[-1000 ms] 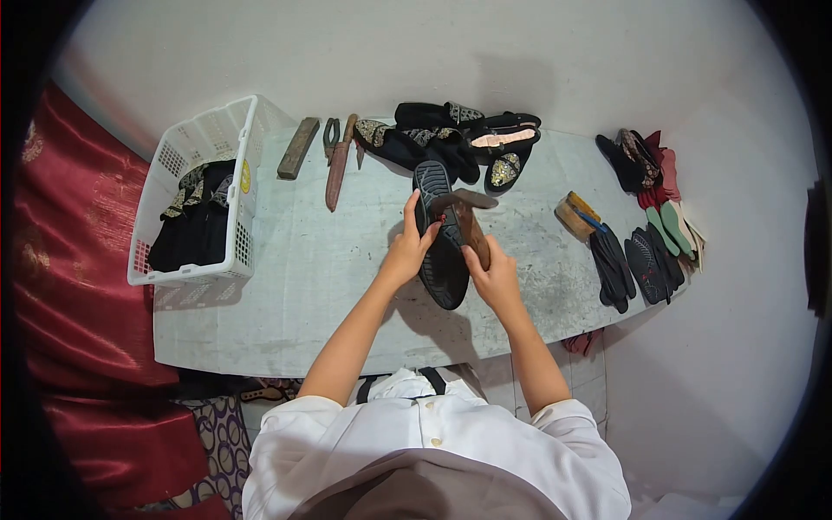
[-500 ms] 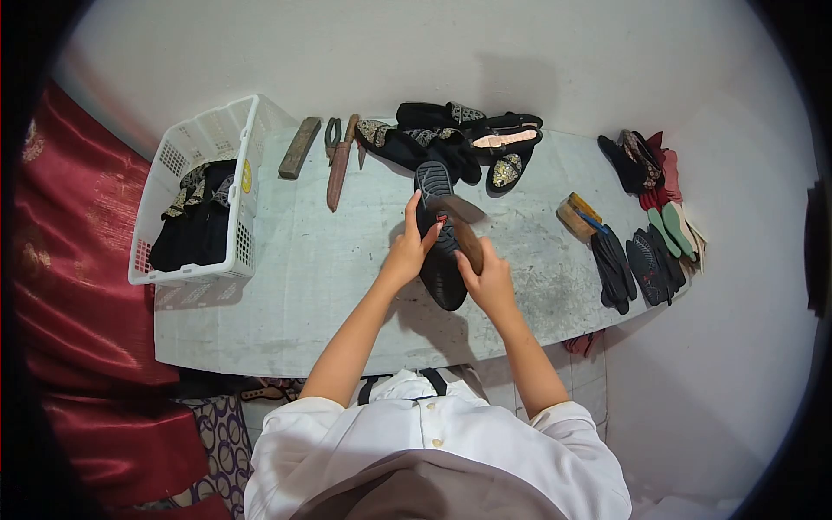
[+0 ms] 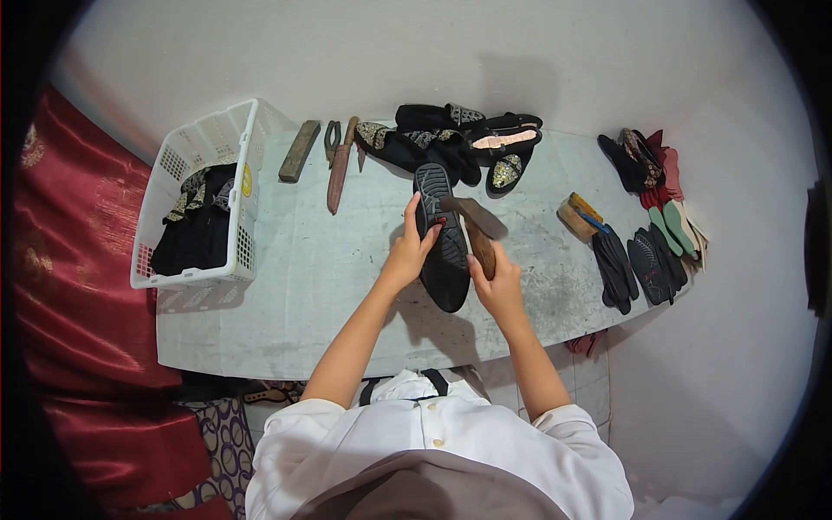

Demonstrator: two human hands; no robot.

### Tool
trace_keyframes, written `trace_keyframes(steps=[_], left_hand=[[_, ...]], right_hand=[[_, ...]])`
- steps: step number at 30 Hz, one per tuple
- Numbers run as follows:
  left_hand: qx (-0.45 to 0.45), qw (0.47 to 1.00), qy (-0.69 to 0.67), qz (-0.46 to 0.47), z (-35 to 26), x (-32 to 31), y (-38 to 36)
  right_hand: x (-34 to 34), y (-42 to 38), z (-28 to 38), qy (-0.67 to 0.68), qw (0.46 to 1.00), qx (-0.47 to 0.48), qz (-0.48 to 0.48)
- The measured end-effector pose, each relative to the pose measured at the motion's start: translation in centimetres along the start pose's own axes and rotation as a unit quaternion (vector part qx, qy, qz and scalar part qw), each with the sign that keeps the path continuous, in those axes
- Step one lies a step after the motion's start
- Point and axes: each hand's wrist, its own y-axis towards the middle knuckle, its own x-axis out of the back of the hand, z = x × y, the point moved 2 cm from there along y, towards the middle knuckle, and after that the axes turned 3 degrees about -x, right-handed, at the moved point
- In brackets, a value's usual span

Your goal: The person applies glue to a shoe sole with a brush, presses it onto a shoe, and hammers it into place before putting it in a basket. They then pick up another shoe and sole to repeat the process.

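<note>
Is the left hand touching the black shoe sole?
Touching. The head view shows the left hand gripping the edge of the shoe sole, fingers wrapped over its side, while the right hand holds a hammer above it.

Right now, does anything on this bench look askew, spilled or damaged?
Nothing stands out. The left hand steadies a black shoe sole-up on the table; the right hand grips a hammer. The white basket overhangs the table's left edge slightly.
</note>
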Motion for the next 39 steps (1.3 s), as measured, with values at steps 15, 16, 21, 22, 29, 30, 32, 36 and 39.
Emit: trace_keyframes(steps=[15, 16, 21, 22, 29, 30, 32, 36, 39], left_hand=[[-0.007, 0.999, 0.034, 0.007, -0.3, 0.1, 0.1], [0.005, 1.000, 0.028, 0.012, -0.3, 0.1, 0.0], [0.007, 1.000, 0.018, 0.010, -0.4, 0.1, 0.1], [0.021, 1.000, 0.012, 0.016, -0.6, 0.2, -0.1], [0.026, 0.998, 0.050, 0.012, -0.2, 0.1, 0.2], [-0.014, 0.999, 0.049, -0.007, -0.2, 0.0, 0.1], [-0.009, 1.000, 0.027, -0.002, 0.3, -0.1, 0.0], [0.088, 0.995, 0.017, 0.044, -1.5, 0.5, -0.1], [0.024, 0.999, 0.022, 0.014, -0.7, 0.2, 0.0]], right_hand=[[2.1, -5.5, -1.1, -0.019, 0.999, -0.026, 0.043], [2.0, -5.5, -1.2, -0.031, 0.998, -0.024, 0.051], [1.9, -5.4, 0.1, -0.073, 0.985, -0.059, 0.146], [1.8, -5.6, 0.3, -0.069, 0.986, -0.043, 0.145], [1.6, -6.2, -0.9, -0.030, 0.989, -0.073, 0.125], [2.0, -6.2, -0.8, -0.009, 0.987, -0.097, 0.126], [2.4, -7.1, -1.4, -0.014, 0.990, -0.077, 0.116], [2.5, -7.8, -2.0, -0.093, 0.982, -0.068, 0.153], [3.1, -7.8, -0.7, -0.047, 0.990, -0.028, 0.128]])
